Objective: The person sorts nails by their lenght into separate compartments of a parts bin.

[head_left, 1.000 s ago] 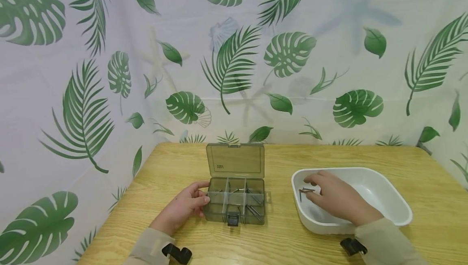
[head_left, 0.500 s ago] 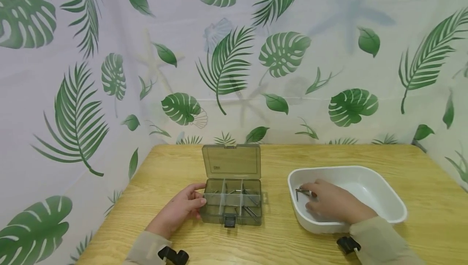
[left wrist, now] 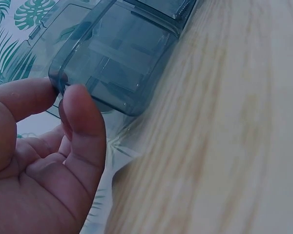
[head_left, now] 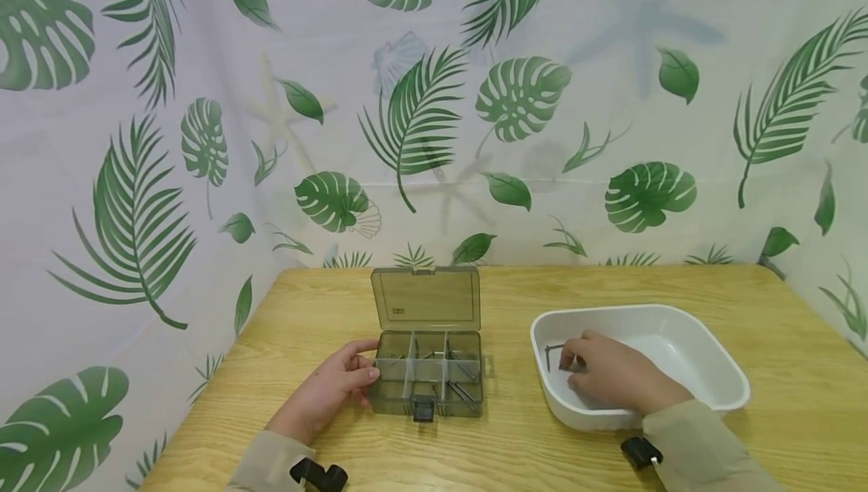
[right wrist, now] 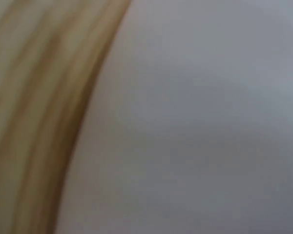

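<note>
A see-through grey compartment box (head_left: 429,383) stands on the table with its lid (head_left: 427,297) raised at the back. Thin, nail-like metal pieces (head_left: 461,394) lie in its compartments. My left hand (head_left: 328,386) holds the box's left side, thumb and forefinger at its corner in the left wrist view. Inside a white tray (head_left: 719,364), my right hand (head_left: 613,371) has its fingers curled around a thin, nail-like metal piece (head_left: 573,369), mostly hidden by the fingers. More such pieces (head_left: 548,359) lie just left of its fingertips. The right wrist view shows only blurred white surface and wood.
The wooden table (head_left: 515,447) carries the box at the middle and the tray at the right. A leaf-printed cloth (head_left: 434,138) rises behind the table and at both sides. Black wrist mounts (head_left: 319,475) sit on both sleeves.
My right hand's fingers have reached onto the metal pieces, curled in, and drawn slightly apart from those at the tray's left end. The left hand stays on the box; the whole view shifts slightly.
</note>
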Demonstrator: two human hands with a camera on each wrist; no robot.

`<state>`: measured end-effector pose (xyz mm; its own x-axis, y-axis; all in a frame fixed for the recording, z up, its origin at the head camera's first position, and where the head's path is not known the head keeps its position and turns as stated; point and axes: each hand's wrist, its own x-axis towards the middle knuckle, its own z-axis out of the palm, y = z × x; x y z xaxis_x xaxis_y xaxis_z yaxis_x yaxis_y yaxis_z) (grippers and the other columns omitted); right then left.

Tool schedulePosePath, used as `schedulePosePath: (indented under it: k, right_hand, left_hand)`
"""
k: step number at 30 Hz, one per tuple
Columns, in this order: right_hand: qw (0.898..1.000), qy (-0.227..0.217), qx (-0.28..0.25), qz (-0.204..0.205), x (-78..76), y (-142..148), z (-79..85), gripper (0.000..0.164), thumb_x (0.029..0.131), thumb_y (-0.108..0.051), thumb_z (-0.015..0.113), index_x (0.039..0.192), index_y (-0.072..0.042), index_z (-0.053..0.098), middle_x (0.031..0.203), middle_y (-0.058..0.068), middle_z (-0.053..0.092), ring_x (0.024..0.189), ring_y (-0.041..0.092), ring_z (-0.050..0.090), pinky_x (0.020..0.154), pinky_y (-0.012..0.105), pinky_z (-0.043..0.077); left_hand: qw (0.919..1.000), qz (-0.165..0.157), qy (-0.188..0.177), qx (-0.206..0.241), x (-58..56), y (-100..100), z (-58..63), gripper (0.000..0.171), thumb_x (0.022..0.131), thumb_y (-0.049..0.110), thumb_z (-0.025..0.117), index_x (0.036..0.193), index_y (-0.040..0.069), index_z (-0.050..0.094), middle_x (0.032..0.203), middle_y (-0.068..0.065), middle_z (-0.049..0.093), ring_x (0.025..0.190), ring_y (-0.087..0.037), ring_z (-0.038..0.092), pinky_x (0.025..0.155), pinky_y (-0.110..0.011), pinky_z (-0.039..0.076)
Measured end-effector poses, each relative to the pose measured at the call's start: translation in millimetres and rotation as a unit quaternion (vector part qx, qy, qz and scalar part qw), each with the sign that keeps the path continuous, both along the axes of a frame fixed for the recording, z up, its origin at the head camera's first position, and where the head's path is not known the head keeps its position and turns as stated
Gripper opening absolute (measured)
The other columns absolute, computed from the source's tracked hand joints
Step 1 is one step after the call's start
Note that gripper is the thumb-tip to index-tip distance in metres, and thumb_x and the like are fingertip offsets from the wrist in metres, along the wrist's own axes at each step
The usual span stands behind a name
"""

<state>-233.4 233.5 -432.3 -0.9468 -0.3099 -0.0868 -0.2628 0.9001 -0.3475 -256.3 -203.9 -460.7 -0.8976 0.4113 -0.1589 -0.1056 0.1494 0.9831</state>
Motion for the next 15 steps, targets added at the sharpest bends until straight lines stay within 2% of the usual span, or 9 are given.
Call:
schedulePosePath:
  k: [7,15]
  right_hand:
    - [1.000,-0.024,0.002,-0.005,-3.3,0.5,-2.0,0.012,0.086,-0.011,0.071,0.080,-0.020,0.066,0.080,-0.006,0.057,0.074,0.014,0.049,0.069,0.037,0.044]
    - [1.000,-0.017,0.001,-0.007,-1.6,-0.9,-2.7,0.014,0.091,-0.013,0.069,0.080,-0.018,0.063,0.076,-0.006,0.057,0.071,0.014,0.050,0.068,0.037,0.044]
  left_hand:
    - [1.0000,-0.001,0.001,0.003,0.4,1.0,2.2,0.059,0.104,0.010,0.057,0.155,-0.001,0.030,0.104,-0.010,0.051,0.078,-0.018,0.051,0.065,-0.031,0.053]
    - [1.0000,-0.003,0.003,0.000,0.8,0.3,1.4,0.059,0.104,0.010,0.057,0.155,-0.001,0.031,0.103,-0.010,0.052,0.083,-0.020,0.051,0.066,-0.032,0.053]
